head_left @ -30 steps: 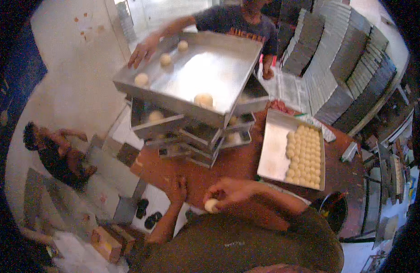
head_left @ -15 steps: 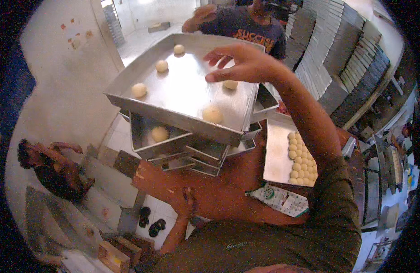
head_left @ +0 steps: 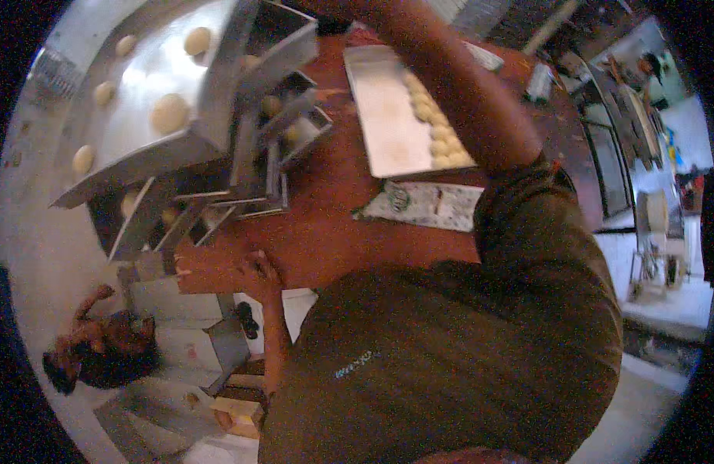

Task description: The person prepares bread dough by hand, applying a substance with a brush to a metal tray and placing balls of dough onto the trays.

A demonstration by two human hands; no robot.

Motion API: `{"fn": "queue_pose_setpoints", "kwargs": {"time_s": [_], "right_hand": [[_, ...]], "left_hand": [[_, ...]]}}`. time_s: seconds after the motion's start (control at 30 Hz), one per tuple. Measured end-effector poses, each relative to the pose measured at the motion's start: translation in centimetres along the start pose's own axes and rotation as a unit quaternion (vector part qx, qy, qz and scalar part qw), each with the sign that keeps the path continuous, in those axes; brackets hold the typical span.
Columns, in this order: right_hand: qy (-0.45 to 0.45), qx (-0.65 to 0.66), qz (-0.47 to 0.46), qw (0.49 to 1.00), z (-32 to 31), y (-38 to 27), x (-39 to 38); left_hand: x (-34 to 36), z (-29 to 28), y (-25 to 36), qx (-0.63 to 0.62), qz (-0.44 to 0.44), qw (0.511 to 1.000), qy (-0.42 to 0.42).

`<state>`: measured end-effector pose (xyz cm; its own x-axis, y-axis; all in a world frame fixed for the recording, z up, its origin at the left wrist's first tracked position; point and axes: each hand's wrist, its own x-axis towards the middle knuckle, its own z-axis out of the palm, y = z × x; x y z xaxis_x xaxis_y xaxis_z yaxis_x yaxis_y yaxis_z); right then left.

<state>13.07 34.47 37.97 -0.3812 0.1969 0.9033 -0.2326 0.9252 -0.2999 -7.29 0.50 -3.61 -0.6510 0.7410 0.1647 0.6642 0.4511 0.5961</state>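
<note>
Soft-looking dough balls (head_left: 442, 145) at one o'clock are best side-cupped; left hand (head_left: 261, 271) is spread, grip of blurred right hand (head_left: 335, 6) cannot be told

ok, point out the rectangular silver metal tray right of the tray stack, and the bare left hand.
Rectangular silver metal tray (head_left: 389, 116), head view: bare floor.
Bare left hand (head_left: 261, 272), head view: middle of hand.

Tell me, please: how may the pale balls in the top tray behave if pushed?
The pale balls would likely roll, being round. The top tray looks shiny, so probably grips little; its raised wall might stop them.
</note>
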Motion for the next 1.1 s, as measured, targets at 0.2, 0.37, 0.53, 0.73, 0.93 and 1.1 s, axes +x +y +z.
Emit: {"fn": "queue_pose_setpoints", "kwargs": {"time_s": [0.2,0.37,0.53,0.73,0.93,1.1], "right_hand": [[-0.181,-0.196,0.483,0.834,-4.3,-0.2,-31.6],[-0.342,-0.456,0.588,0.574,-7.7,-1.6,-33.1],[-0.326,-0.429,0.612,0.578,-10.4,2.7,-35.9],[-0.125,-0.157,0.506,0.839,3.4,-8.6,-26.4],[-0.266,0.114,0.438,0.851,6.2,-13.1,-28.2],[-0.417,-0.259,0.239,0.838,1.5,-6.8,-39.8]], "left_hand": [[-3.2,0.1,4.7,0.257,0.175,0.947,-0.084],[-3.8,-1.2,4.3,0.276,0.191,0.936,-0.11],[-1.0,-4.7,10.2,0.041,0.05,0.943,-0.325],[-2.0,-0.9,13.6,-0.57,-0.131,0.757,-0.293],[0.8,-7.0,11.5,-0.29,-0.026,0.941,-0.174],[-2.3,-5.9,3.6,0.069,0.284,0.954,-0.062]]}}
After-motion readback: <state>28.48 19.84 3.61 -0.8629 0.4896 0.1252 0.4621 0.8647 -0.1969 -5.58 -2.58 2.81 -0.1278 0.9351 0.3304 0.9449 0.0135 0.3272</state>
